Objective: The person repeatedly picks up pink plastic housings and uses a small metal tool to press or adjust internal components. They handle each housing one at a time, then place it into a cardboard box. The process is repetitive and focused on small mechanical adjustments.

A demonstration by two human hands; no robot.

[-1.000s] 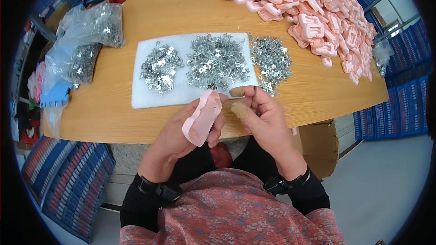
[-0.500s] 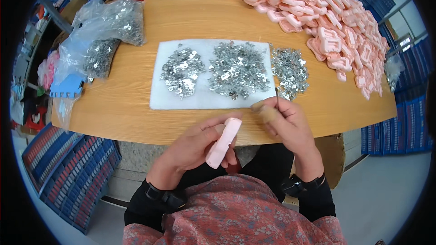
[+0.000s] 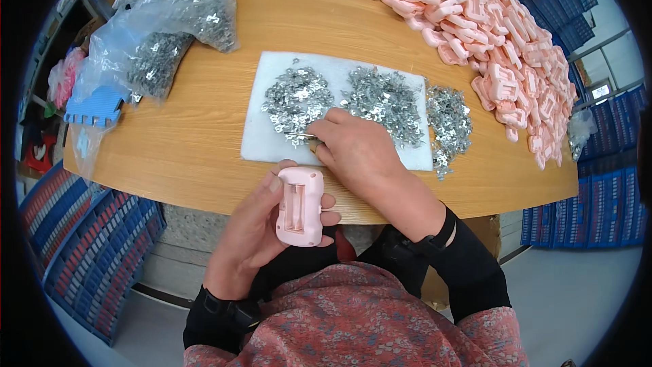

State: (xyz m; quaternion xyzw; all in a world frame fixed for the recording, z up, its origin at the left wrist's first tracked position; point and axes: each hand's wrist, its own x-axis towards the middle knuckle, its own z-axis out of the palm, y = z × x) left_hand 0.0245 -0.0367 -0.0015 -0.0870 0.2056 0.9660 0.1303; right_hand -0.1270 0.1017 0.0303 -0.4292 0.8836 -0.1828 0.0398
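Pink plastic casing [image 3: 299,205], rounded and rectangular with a recessed slot down its middle, is held upright in the left hand [image 3: 255,234] just below the near edge of the wooden table [image 3: 204,143]. The casing is grasped with the fingers wrapped behind it and the thumb laid along its left side; fingertips show at its right edge.

At one o'clock from the casing, the right hand [image 3: 356,149] is laid on the white pad [image 3: 272,149], palm down. Its fingers are pinched together on a thin metal clip [image 3: 299,136] at the lower edge of the left pile of metal parts [image 3: 295,98]. The clip is seen only as a slim silver sliver pointing to nine o'clock, so its exact shape cannot be told.

Two further heaps of silver parts are seen: a middle pile [image 3: 384,98] on the pad, partly covered by the right hand's knuckles, and a right pile [image 3: 448,122] spilling off the pad's edge onto the wood at three o'clock.

At one to two o'clock across the table, a large heap of pink casings [image 3: 489,34] is spread along the far right rim. At ten o'clock, clear plastic bags [image 3: 163,27] filled with more metal parts are lying, with a blue toothed plastic piece [image 3: 98,109] just beside them at the table's left edge. Blue crates [image 3: 81,245] are stacked on the floor at eight o'clock.
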